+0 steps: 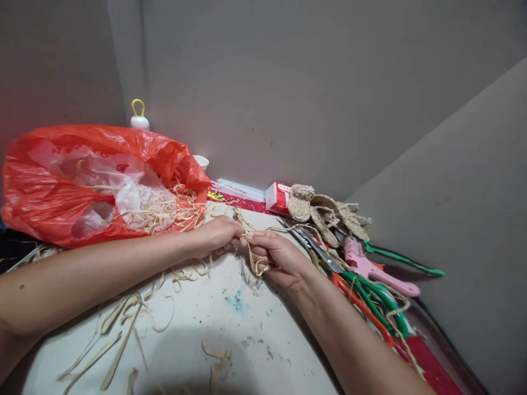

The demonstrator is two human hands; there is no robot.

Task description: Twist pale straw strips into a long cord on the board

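Both hands meet over the far middle of the white tabletop. My left hand is closed, its fingertips pinching a braided straw cord whose upper end points away from me. Close against it, my right hand pinches the same cord between thumb and fingers. Loose straw ends hang below the right fingers in a small loop. Part of the cord is hidden behind the fingers.
A red plastic bag with straw strips stands at left. Loose strips litter the table's near left. Along the right lie scissors, a pink glue gun, woven straw pieces and a red-and-white box. Grey walls enclose the table.
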